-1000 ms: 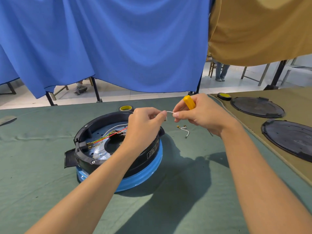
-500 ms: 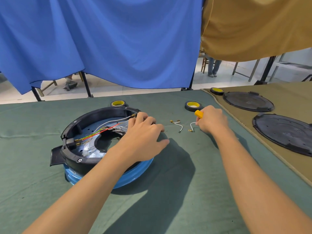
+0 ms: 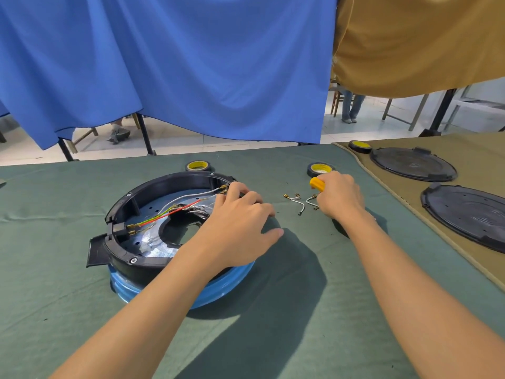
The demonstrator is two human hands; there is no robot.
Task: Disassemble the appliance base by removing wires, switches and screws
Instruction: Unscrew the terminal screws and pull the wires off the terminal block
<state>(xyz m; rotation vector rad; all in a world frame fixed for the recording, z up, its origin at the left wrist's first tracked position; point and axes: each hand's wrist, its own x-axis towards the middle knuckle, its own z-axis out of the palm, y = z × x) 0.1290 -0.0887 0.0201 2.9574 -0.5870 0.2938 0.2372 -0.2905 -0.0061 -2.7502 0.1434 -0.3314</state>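
The appliance base (image 3: 153, 258) sits centre-left on the green surface (image 3: 54, 283). My left hand (image 3: 240, 228) drapes over its rim, fingers (image 3: 238, 189) at the wires (image 3: 191, 195) (pinching or not, I cannot tell). Centre-right, my right hand (image 3: 340, 199) grips a yellow handle (image 3: 316, 184).

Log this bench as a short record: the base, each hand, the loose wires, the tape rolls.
base: black, on a blue ring, coloured wires inside
left hand: rests on the base's rim, fingertips at wire terminals; grip unclear
right hand: grips yellow-handled tool
loose wires: two short white pieces on the green cloth
tape rolls: three, behind the base and hands
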